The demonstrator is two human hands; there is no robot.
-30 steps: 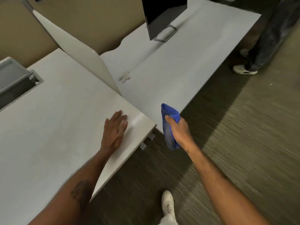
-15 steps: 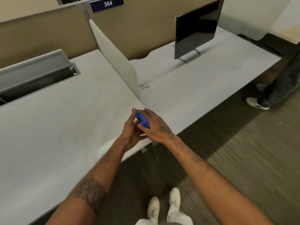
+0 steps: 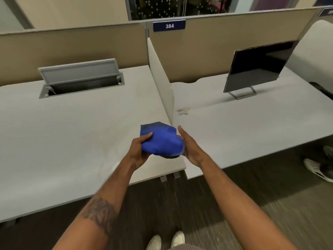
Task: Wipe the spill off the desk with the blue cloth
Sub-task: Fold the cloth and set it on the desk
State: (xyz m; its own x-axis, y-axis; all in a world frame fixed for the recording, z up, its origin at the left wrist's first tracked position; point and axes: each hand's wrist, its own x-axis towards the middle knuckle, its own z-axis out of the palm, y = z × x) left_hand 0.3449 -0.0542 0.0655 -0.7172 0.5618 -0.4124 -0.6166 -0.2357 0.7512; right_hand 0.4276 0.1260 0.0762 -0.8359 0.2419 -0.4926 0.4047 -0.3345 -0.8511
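Nearest the camera, two pale shoes (image 3: 165,239) stood on the dark carpet (image 3: 252,204), and both bare forearms reached forward, the left one bearing a dark tattoo (image 3: 100,213). The left hand (image 3: 138,152) gripped the near-left edge of the blue cloth (image 3: 161,139), thumb on top and fingers curled beneath; the right hand (image 3: 189,147) cupped the cloth's right side with its fingers extended, and whether it truly gripped could not be told. The cloth was bunched between the two hands, held above the right front corner of the left desk (image 3: 72,132), just in front of the near end of the white divider panel (image 3: 162,83). Beyond the divider's end, on the right desk (image 3: 252,127), lay the spill (image 3: 182,111), a small pale irregular patch close to the panel's foot, well apart from the cloth. Farther back on the left desk, a grey cable hatch (image 3: 79,76) stood with its lid raised, its dark interior showing nothing legible. On the right desk a dark-screened monitor (image 3: 257,65) stood on a wire-frame foot. On the tan partition (image 3: 72,46) behind, a blue plate (image 3: 169,25) read "384" in white. At far right, another person's shoe (image 3: 317,168) rested on the carpet.
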